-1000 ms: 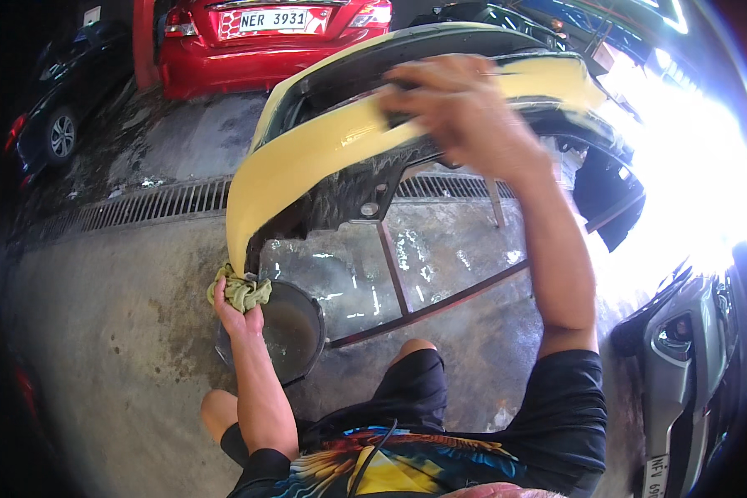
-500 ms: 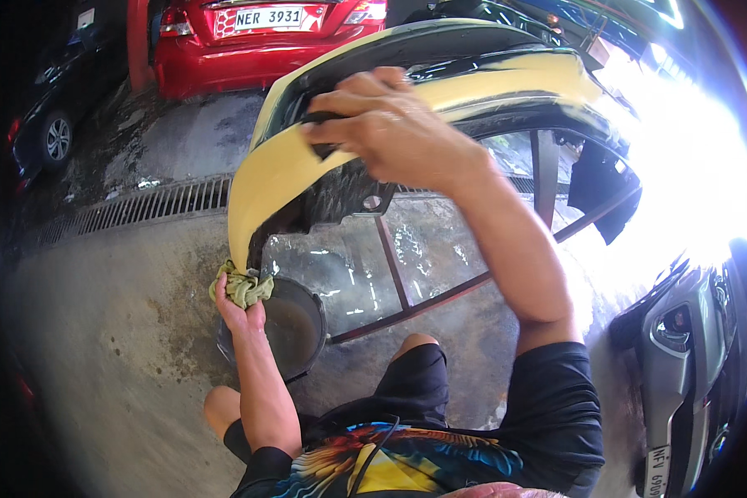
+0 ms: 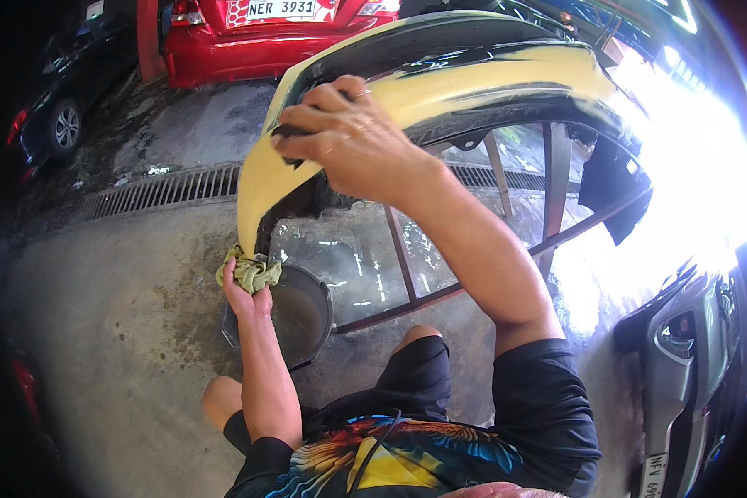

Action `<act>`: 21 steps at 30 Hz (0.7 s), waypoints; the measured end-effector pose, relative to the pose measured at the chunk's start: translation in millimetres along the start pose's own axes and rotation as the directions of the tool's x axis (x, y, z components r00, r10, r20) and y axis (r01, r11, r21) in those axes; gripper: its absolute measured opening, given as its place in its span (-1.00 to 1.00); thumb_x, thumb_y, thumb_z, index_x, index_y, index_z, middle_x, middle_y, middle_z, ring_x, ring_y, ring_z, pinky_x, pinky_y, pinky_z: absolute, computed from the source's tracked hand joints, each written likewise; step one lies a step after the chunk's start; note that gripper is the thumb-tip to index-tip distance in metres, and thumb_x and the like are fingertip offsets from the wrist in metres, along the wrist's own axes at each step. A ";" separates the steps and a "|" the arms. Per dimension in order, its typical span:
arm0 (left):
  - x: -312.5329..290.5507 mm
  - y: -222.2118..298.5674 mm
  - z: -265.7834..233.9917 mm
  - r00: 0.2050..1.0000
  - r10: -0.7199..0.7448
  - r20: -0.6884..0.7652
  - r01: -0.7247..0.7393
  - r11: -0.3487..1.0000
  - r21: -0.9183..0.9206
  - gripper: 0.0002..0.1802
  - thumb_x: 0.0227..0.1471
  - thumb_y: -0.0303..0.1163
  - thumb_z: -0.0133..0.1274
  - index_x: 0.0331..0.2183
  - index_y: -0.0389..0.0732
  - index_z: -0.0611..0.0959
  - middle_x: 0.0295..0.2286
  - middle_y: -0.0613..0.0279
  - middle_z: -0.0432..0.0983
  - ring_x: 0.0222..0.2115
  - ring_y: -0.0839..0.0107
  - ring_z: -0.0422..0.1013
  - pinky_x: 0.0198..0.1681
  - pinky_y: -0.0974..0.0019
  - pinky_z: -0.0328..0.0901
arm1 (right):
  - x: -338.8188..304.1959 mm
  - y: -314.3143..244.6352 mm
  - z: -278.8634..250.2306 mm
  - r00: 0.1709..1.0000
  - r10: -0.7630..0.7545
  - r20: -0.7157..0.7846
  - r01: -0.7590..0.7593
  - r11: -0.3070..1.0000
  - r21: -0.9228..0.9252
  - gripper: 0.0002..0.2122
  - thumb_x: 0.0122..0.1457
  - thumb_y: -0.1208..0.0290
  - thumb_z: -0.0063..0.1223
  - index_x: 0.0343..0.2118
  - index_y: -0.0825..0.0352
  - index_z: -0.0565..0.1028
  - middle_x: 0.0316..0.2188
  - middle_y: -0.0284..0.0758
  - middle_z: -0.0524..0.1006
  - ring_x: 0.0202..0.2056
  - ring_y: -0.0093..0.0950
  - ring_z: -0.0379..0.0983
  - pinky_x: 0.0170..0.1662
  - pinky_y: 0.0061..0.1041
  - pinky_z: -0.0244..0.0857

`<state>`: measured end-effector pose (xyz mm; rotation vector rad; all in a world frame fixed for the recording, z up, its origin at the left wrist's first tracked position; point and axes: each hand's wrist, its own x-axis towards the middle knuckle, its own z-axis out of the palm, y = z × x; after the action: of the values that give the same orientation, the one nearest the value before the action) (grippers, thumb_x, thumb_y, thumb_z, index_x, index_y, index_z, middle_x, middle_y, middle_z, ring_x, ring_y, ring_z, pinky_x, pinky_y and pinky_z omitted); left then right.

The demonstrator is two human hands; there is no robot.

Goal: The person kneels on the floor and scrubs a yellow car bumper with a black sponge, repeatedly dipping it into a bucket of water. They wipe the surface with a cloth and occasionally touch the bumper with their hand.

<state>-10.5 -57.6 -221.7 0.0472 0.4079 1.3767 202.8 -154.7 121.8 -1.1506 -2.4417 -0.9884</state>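
A large car bumper (image 3: 254,192), coated pale yellow with black parts, arches across the far side in front of me. My right hand (image 3: 353,149) is closed around a small black block (image 3: 290,146) and presses it against the yellow surface near the bumper's left bend. The block's underside is hidden. At the bumper's lower left tip, my left hand (image 3: 246,302) grips a crumpled olive-green cloth (image 3: 256,274), which touches or nearly touches the tip. Below the cloth stands a dark bucket (image 3: 330,311) with murky liquid in it.
A brown metal frame (image 3: 398,314) stands under the bumper. A floor drain grate (image 3: 153,195) runs behind it. Beyond are a red car (image 3: 266,50) and a black car (image 3: 62,83); a grey car (image 3: 676,365) is close on my right. The concrete floor (image 3: 116,332) is stained.
My right hand has slid the black block left along the bumper, toward its bend. My left hand stays at the tip with the cloth. The whole view has shifted slightly.
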 end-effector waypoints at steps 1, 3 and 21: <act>0.0 0.8 1.2 1.000 0.007 0.030 -0.007 1.000 0.009 -0.55 0.24 -0.20 0.17 0.09 -0.18 0.59 0.03 0.23 0.59 0.05 0.21 0.49 0.19 -0.01 0.36 | -1.2 0.7 -2.8 0.998 0.025 0.059 -0.026 1.000 0.008 -0.52 0.00 0.59 0.25 0.03 0.05 0.70 0.14 -0.43 0.57 0.23 -0.33 0.38 0.37 -0.13 0.09; 1.2 1.2 1.4 0.998 -0.007 0.062 0.007 1.000 0.005 -0.55 0.24 -0.20 0.18 0.09 -0.18 0.59 0.04 0.23 0.58 0.05 0.22 0.49 0.19 0.00 0.36 | -18.8 17.9 -27.7 0.999 0.011 0.052 -0.009 0.999 -0.040 -0.52 0.01 0.60 0.24 0.03 0.06 0.70 0.13 -0.42 0.59 0.22 -0.30 0.40 0.35 -0.14 0.12; 8.4 -2.2 -7.5 0.998 0.015 0.061 -0.015 1.000 -0.005 -0.61 0.25 -0.22 0.14 0.04 -0.20 0.61 -0.04 0.21 0.60 -0.02 0.21 0.51 0.12 0.04 0.40 | -95.2 83.8 -65.3 0.995 -0.099 0.011 0.098 0.957 -0.273 -0.45 -0.05 0.44 0.34 0.10 -0.07 0.65 0.16 -0.47 0.54 0.22 -0.32 0.40 0.24 -0.19 0.27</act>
<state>-9.6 -51.5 -231.5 0.0882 0.3543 1.3874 325.2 -216.0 161.8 -1.1149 -2.4360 -1.3920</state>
